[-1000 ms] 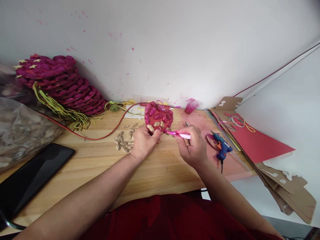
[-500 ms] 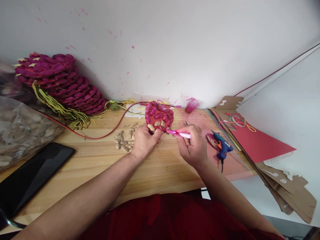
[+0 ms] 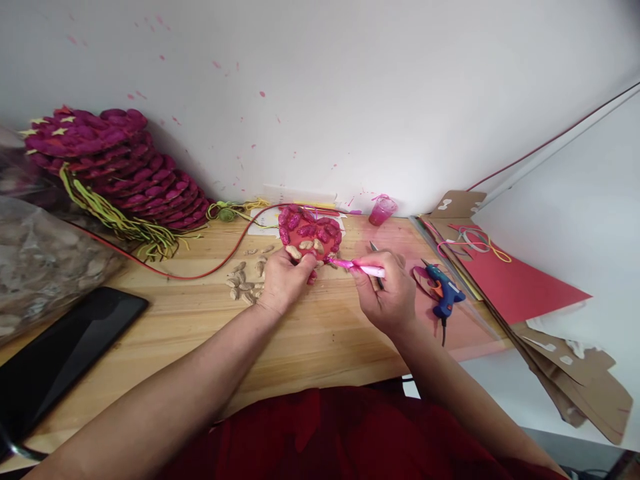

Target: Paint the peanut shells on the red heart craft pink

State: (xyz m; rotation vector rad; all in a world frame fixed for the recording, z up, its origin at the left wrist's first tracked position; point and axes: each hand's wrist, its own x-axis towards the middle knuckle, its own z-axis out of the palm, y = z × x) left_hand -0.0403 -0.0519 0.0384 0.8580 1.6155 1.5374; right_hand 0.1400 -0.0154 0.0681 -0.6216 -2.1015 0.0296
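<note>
Peanut heart [image 3: 307,231], just one, was near the back of the wooden table [image 3: 330,347], in front of the wall, with the left hand [image 3: 286,277] on its lower left side. The left thumb and fingers were pinched close on its edge, thumb on the front. I could not tell how the fingers behind it were bent. Three plain tan peanuts showed clearly on the heart, and about ten were bright pink.

The right hand [image 3: 385,290] had one brush [image 3: 373,271]. Its thumb and fingers were squeezed tight around the handle, with no gap to see. The pink brush tip was at the heart's lower right edge.

A dozen or so loose peanuts [image 3: 245,287] lay beside the left hand. Farther left were one big see-through bag [image 3: 45,267] and one black phone [image 3: 75,353]. Behind them leaned one tall stack of pink peanut shapes [image 3: 120,153], too squashed together to count, with four yellow stars [image 3: 59,131] on top. One green yarn ball [image 3: 227,215] sat just beside it.

One pink cup [image 3: 382,211] stood by the wall. One blue glue gun [image 3: 444,293] lay right of the right hand, near one big red paper [image 3: 530,287].
</note>
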